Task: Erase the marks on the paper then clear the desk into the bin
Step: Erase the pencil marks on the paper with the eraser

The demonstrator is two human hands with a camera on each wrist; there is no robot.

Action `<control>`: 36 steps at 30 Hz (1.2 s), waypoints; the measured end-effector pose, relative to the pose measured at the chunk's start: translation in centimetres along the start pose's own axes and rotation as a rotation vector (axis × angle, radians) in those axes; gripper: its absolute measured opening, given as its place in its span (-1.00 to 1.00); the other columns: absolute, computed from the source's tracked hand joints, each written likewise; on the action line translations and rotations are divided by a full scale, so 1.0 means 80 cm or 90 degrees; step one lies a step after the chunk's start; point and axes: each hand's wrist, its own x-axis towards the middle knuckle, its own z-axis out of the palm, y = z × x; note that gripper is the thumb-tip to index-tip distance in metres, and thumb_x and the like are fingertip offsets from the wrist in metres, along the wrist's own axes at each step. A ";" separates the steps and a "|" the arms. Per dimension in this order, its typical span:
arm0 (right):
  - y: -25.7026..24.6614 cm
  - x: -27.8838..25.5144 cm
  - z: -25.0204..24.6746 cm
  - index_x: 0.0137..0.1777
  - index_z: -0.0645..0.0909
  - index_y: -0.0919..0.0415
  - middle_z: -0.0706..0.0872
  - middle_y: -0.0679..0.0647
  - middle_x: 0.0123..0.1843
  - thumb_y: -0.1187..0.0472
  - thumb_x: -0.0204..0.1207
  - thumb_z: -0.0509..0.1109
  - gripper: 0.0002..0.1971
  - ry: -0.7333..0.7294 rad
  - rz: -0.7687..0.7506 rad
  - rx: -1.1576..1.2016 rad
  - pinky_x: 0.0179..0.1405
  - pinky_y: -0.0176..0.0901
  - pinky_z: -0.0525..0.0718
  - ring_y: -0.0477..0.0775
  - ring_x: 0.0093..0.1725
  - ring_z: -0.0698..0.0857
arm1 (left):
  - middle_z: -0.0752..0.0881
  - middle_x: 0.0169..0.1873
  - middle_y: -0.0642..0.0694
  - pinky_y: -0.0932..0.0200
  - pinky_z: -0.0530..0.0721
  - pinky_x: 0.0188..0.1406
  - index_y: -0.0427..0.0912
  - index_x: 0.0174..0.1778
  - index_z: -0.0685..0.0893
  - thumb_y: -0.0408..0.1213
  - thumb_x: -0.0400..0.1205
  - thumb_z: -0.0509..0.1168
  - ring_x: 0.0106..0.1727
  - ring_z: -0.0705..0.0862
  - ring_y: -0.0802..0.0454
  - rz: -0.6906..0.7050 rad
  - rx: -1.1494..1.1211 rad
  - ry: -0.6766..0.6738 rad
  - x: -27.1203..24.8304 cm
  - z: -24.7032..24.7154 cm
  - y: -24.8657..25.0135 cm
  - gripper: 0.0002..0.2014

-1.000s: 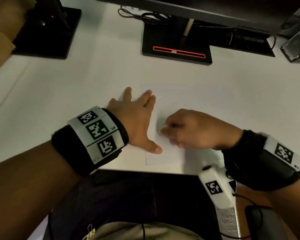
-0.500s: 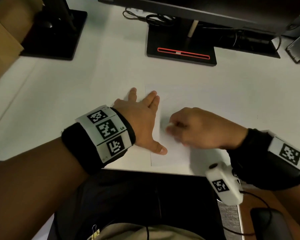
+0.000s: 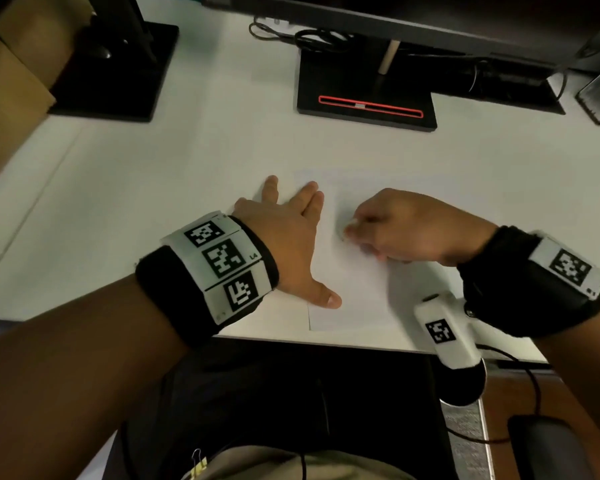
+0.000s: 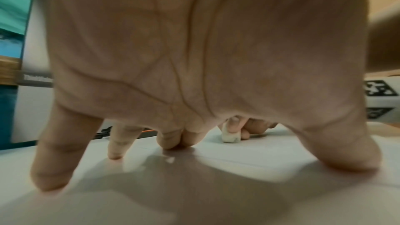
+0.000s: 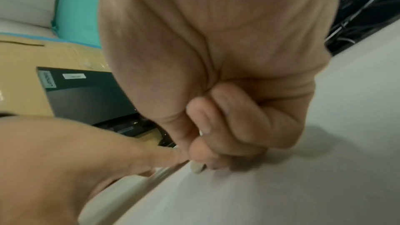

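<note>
A white sheet of paper (image 3: 354, 292) lies on the white desk near its front edge. My left hand (image 3: 291, 237) lies flat with spread fingers on the sheet's left side and holds it down. My right hand (image 3: 406, 226) is curled and pinches a small white eraser (image 3: 347, 232) whose tip touches the paper. From the left wrist view the eraser (image 4: 231, 137) shows as a short white block under the right fingers, standing on the paper (image 4: 249, 150). In the right wrist view only the eraser's tip (image 5: 197, 167) peeps out below the curled fingers. Marks on the sheet are too faint to make out.
A black monitor stand with a red line (image 3: 366, 102) rises behind the paper, with cables (image 3: 309, 36) beside it. Another black stand (image 3: 118, 67) and a cardboard box (image 3: 11, 88) fill the far left. The desk's front edge (image 3: 326, 341) runs just below the sheet.
My right hand with the eraser has shifted up and back over the paper in a rubbing motion. The left hand has stayed flat on the sheet.
</note>
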 end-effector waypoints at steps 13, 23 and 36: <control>-0.016 0.001 0.023 -0.23 0.62 0.33 0.75 0.18 -0.32 0.06 0.71 0.28 -0.62 -0.057 -0.095 -0.082 -0.25 0.00 0.63 0.05 -0.35 0.67 | -0.43 0.72 0.12 -0.40 0.24 0.62 -0.06 0.74 -0.42 0.68 0.27 0.23 0.73 -0.33 -0.36 0.005 -0.006 0.010 -0.001 0.000 0.001 0.41; -0.013 0.005 0.019 -0.21 0.64 0.34 0.77 0.19 -0.30 0.05 0.71 0.29 -0.62 -0.067 -0.091 -0.060 -0.28 -0.04 0.63 0.07 -0.38 0.66 | -0.46 0.71 0.13 -0.39 0.21 0.65 -0.04 0.73 -0.44 0.69 0.26 0.22 0.73 -0.36 -0.35 0.005 -0.007 0.006 0.001 0.002 -0.001 0.42; 0.013 0.026 -0.016 -0.20 0.68 0.36 0.75 0.22 -0.35 0.02 0.69 0.31 -0.59 0.015 0.016 0.017 -0.40 -0.07 0.61 0.15 -0.42 0.62 | -0.48 0.69 0.15 -0.41 0.13 0.67 -0.02 0.72 -0.47 0.70 0.25 0.22 0.72 -0.40 -0.33 0.002 -0.011 -0.005 0.001 0.002 -0.001 0.43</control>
